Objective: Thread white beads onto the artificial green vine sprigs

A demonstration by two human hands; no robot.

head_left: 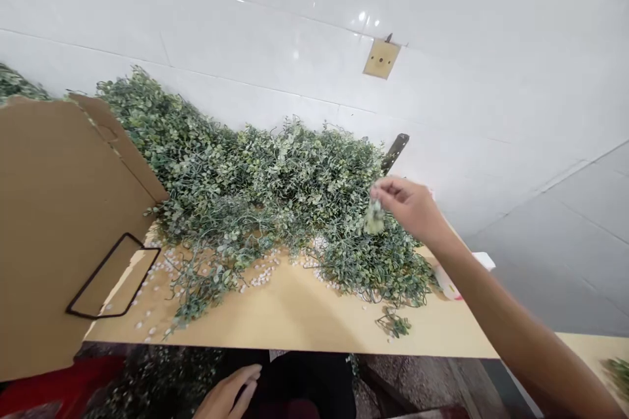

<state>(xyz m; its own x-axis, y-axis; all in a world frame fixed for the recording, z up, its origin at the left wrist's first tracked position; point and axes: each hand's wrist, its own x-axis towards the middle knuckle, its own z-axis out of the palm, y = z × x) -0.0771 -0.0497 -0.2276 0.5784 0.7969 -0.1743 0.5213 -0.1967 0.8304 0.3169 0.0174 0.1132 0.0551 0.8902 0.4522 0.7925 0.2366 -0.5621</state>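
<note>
Pinching a blurred, pale-green leafy sprig [375, 220] in my right hand [411, 208] before a heap of grey-green, small-leaved foliage [280, 173], I seem mid-separating, the next move likely wanting gentle untangling, my left hand [230, 394] low, fingers loosely parted.

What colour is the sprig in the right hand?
Pale green, though blurred; the sprig in the right hand shows best in the head view.

No text, label or number can be read; the tiny pale mark [349, 359] on the person's black clothing [330, 380] is too small to make out.
</note>
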